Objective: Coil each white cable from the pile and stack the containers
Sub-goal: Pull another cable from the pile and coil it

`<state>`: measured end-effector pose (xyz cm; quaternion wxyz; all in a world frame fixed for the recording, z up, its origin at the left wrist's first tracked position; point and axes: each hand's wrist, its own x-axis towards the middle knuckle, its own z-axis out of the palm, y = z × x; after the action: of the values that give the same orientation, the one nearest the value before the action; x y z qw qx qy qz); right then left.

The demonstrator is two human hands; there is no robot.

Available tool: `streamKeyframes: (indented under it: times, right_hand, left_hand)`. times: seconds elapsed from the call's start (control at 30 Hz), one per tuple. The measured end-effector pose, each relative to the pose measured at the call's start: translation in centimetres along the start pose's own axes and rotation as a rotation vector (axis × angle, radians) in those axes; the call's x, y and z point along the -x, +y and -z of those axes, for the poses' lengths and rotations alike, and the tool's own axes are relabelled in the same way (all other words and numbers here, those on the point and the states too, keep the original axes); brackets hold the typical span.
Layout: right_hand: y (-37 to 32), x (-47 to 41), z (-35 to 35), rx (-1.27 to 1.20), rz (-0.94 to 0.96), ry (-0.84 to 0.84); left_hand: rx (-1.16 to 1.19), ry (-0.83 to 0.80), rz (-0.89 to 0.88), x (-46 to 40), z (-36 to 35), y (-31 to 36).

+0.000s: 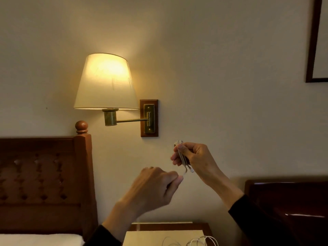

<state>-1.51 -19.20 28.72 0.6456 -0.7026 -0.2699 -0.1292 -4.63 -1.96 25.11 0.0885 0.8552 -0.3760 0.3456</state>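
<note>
My right hand (pixel 193 158) is raised in front of the wall and is closed around a white cable (pixel 181 155) folded into a tight bundle, with its plug end hanging just below the fingers. My left hand (pixel 156 185) is lower and to the left, blurred, pinching the loose tail of the same cable between thumb and forefinger. More white cables (pixel 200 241) lie in loose loops on a pale sheet on the nightstand (pixel 170 226) at the bottom edge. No containers are in view.
A lit wall lamp (pixel 106 82) on a brass arm hangs above left of my hands. A carved wooden headboard (pixel 44 174) fills the left, with white bedding below it. A dark wooden chair back (pixel 291 197) stands at the right. A dark picture frame (pixel 314 41) hangs top right.
</note>
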Motion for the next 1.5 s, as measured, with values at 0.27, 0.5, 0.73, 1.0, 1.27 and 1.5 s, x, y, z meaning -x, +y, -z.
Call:
streamKeyframes:
  times: [0.27, 0.5, 0.73, 1.0, 1.27, 1.5]
  right_hand:
    - [-0.2, 1.1, -0.3, 0.089, 0.003, -0.119]
    - [-1.1, 0.9, 0.0, -0.102, -0.208, -0.22]
    - [-1.2, 0.4, 0.9, -0.508, -0.291, -0.165]
    - [-1.8, -0.1, 3.3, -0.827, -0.224, -0.025]
    - [-0.6, -0.9, 2.8, -0.243, -0.109, 0.084]
    - [-0.4, 0.5, 2.0, 0.131, -0.04, -0.057]
  left_hand:
    - [-0.205, 0.198, -0.104, -2.4, 2.9, -3.7]
    - [0.017, 0.219, -0.035, -3.4, 2.0, -6.0]
    - [0.277, 0.285, 0.124, -2.2, -1.3, -7.8]
    - [0.317, 0.233, 0.461, 1.9, -6.3, -9.7]
    - [0.17, -0.536, 0.128, 0.1, -1.8, -0.4]
    - [0.285, -0.028, -0.106, -1.8, 1.5, -0.4]
